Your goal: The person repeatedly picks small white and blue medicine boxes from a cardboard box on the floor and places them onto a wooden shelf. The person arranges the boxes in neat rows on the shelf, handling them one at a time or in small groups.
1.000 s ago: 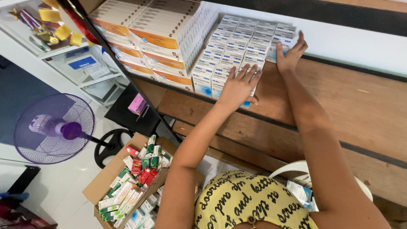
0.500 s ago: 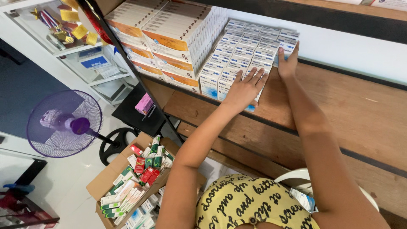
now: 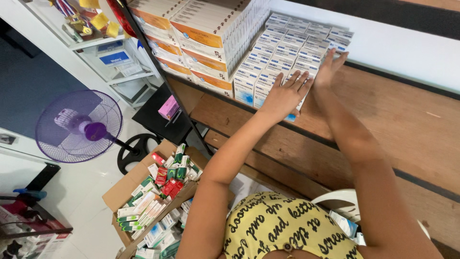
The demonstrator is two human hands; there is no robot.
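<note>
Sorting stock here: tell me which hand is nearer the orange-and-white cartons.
Left. The left hand lies on the blue-and-white boxes beside the orange-and-white cartons; the right hand is at that stack's far side.

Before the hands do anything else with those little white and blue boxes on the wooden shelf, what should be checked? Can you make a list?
1. Left hand flat on the front of the stack of small white and blue cardboard boxes: ok.
2. Right hand against the stack's right side: ok.
3. Box rows lined up evenly: not ok, one box with a blue corner pokes out below the left hand.
4. Bare brown wooden shelf to the right of the stack: ok.
5. Neighbouring stack of larger white and orange cartons sitting square, apart from the hands: ok.
6. Whether the back rows touch the white wall: cannot tell.
</note>
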